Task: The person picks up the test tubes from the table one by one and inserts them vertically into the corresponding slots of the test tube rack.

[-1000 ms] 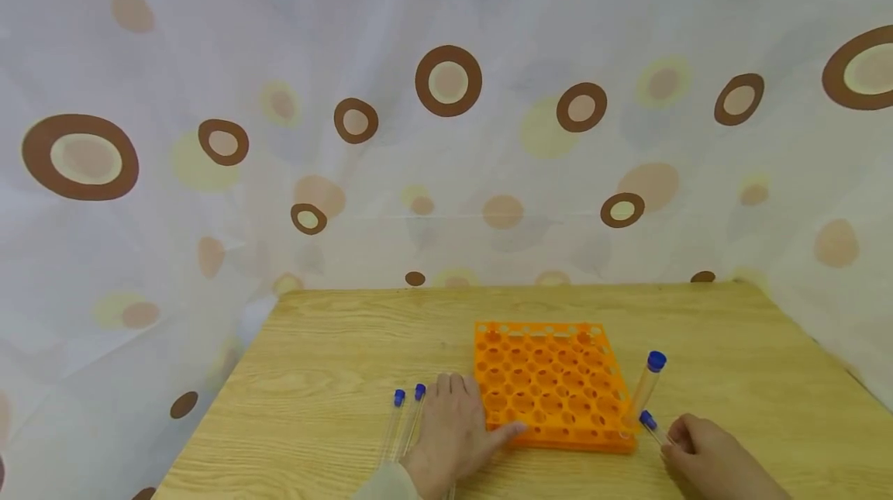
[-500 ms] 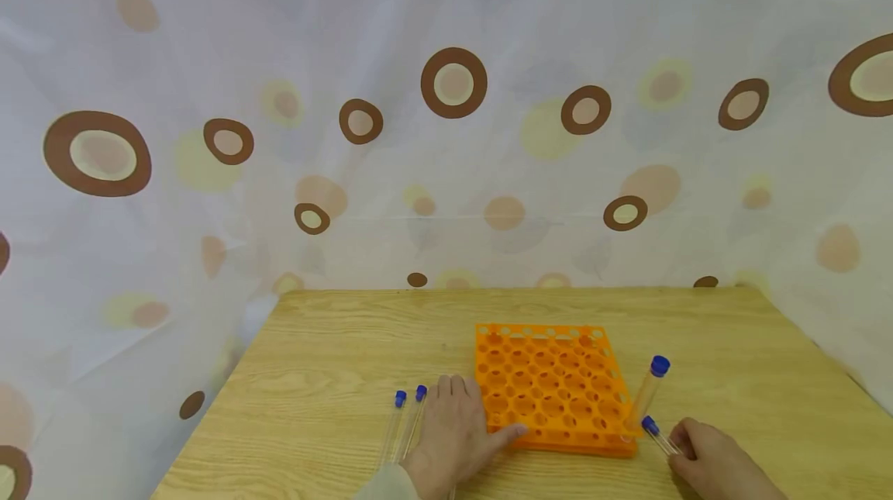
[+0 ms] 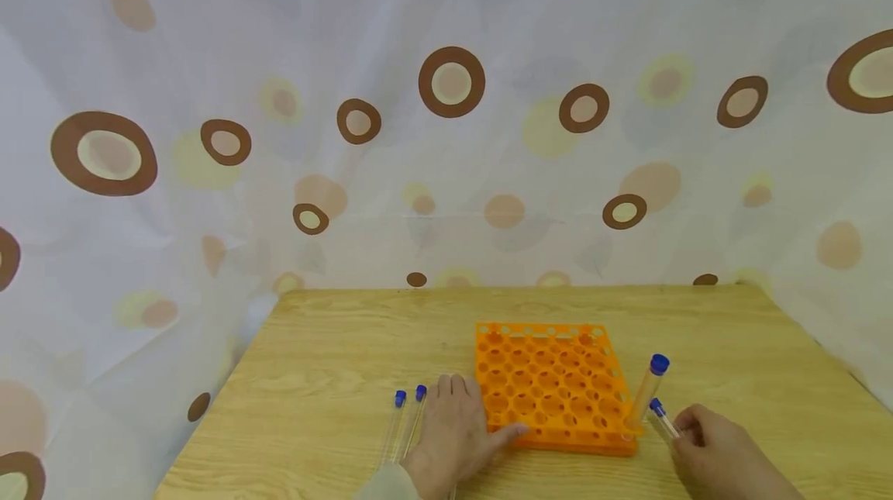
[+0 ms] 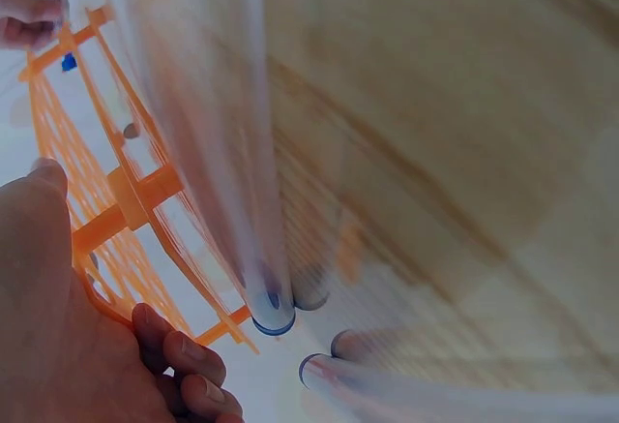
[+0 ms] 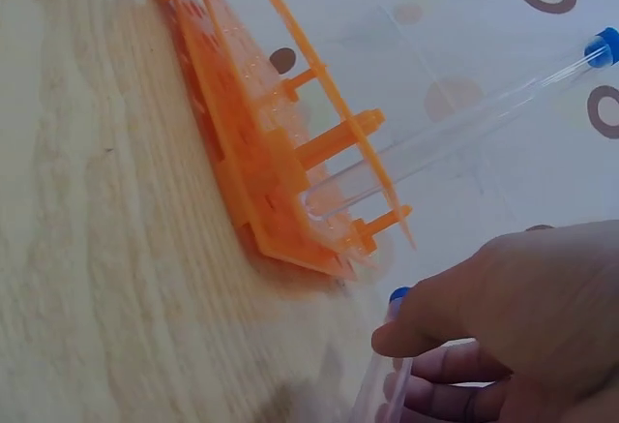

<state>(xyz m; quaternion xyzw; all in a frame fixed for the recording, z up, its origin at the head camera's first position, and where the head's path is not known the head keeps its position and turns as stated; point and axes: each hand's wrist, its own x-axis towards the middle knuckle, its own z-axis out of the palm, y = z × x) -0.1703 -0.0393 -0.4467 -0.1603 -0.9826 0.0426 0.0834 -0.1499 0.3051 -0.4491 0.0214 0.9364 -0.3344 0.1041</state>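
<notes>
An orange test tube rack stands on the table, its top pierced with rows of round holes. My left hand holds its front left corner, thumb across the front edge and fingers along the left side. One clear test tube with a blue cap leans out of the rack's front right corner. Beside that corner, my right hand pinches another blue-capped test tube between thumb and fingers. The right wrist view shows this held test tube below the thumb, partly covered by the hand.
Left of my left hand lie blue-capped test tubes, partly hidden by the wrist. Close to the left wrist camera, a clear tube crosses the view. A spotted curtain hangs behind the wooden table and along its sides.
The right hand has shifted slightly, and the capped end of its test tube has moved up and to the right, away from the rack's corner. The left hand and rack stay put.
</notes>
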